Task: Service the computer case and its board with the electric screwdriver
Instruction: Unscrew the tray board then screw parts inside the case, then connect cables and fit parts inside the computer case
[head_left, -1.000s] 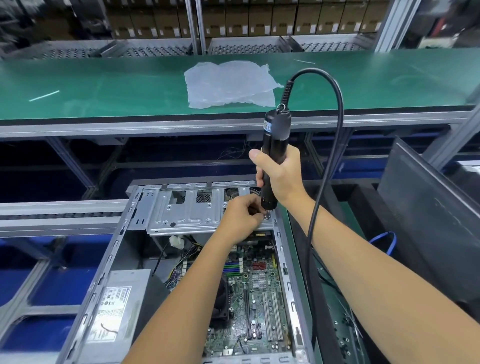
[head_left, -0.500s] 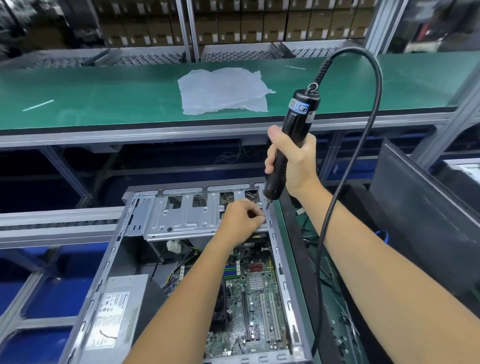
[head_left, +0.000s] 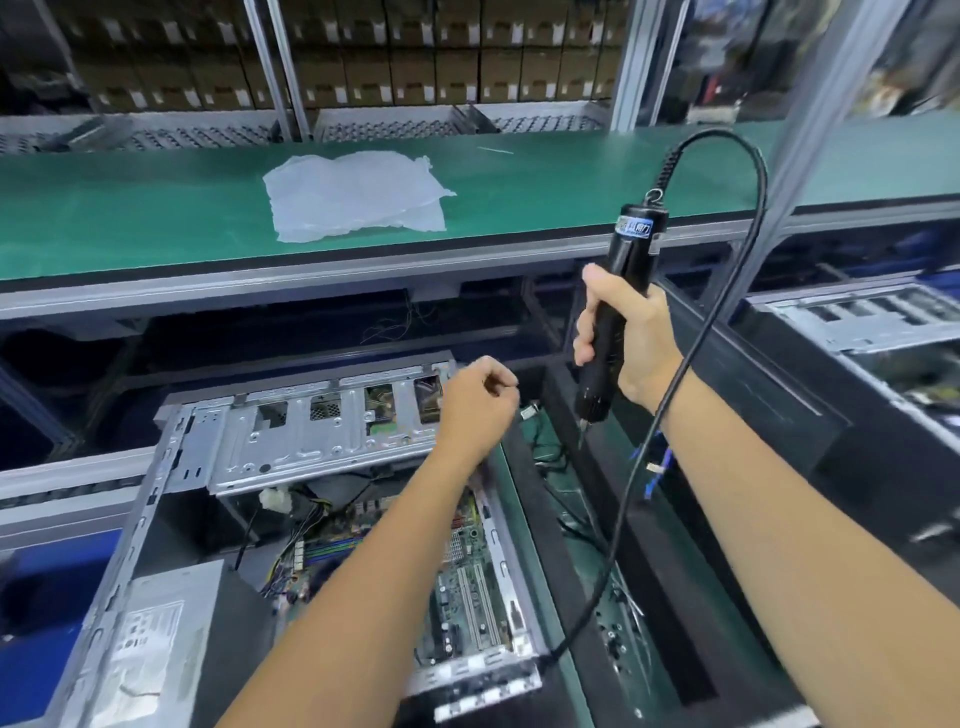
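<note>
- The right hand grips the black screwdriver around its middle, fingers wrapped on the barrel and thumb up along it; the tool stands nearly upright.
- Its bit points down, in the air beside the case's right wall, touching nothing.
- A black cord loops from the tool's top and hangs down past the right forearm.
- The left hand hovers above the far right corner of the case, fingers curled in; whether they pinch anything I cannot tell.
- The case lies open, its drive cage at the far end and the board along the right side.
- A plastic sheet lies on the green shelf beyond.
</note>
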